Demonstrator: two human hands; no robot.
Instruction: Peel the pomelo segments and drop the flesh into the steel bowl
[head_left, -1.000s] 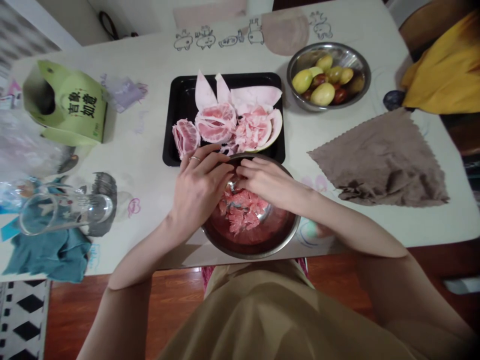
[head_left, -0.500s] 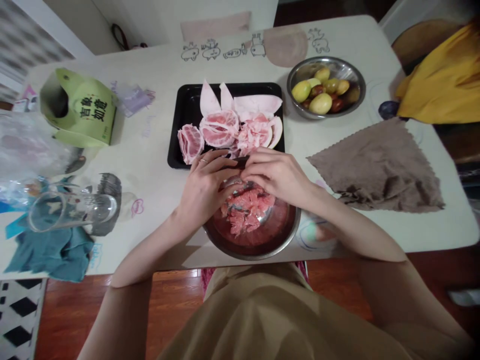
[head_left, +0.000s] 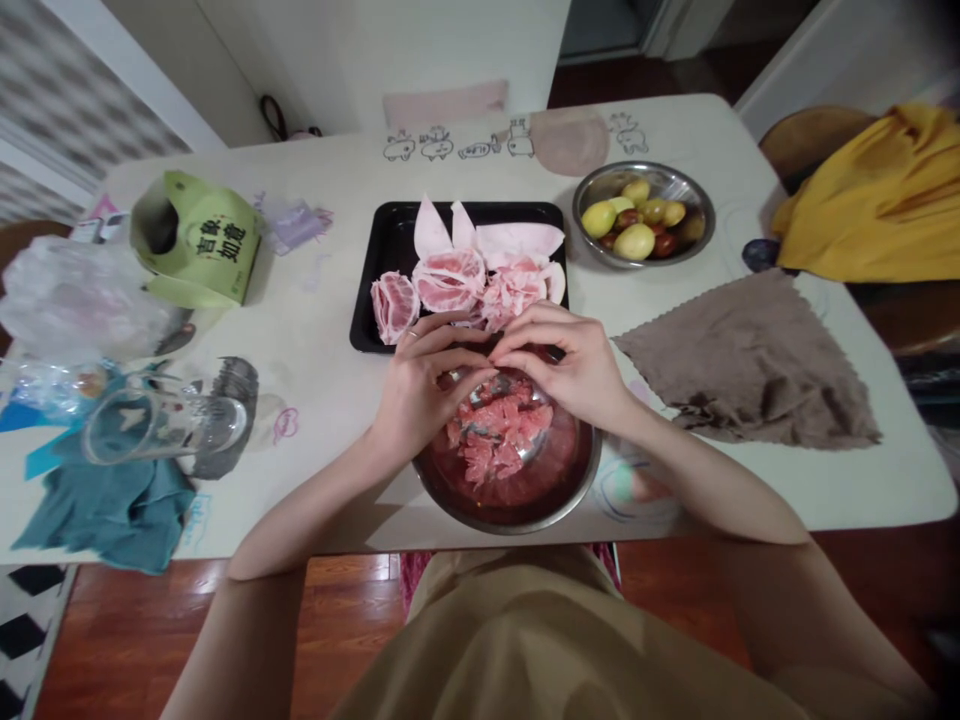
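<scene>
Over a steel bowl (head_left: 576,478) at the near table edge, my left hand (head_left: 420,385) and my right hand (head_left: 574,365) meet with fingertips pinched together. What they pinch is hidden between the fingers. The bowl holds several torn pink pomelo pieces (head_left: 499,430). Just behind the hands, a black tray (head_left: 375,290) carries peeled pomelo segments (head_left: 450,280) and pale pith and peel (head_left: 517,240).
A steel bowl of green and red fruits (head_left: 641,215) stands at the back right. A brown cloth (head_left: 750,365) lies to the right, yellow fabric (head_left: 877,215) beyond it. At left are a glass lying on its side (head_left: 161,425), a teal cloth (head_left: 112,505), a green carton (head_left: 199,240) and plastic bags (head_left: 71,300).
Both hands have risen from down among the pieces in the bowl to its far rim, fingertips still together. The view has tilted up, showing more of the far table.
</scene>
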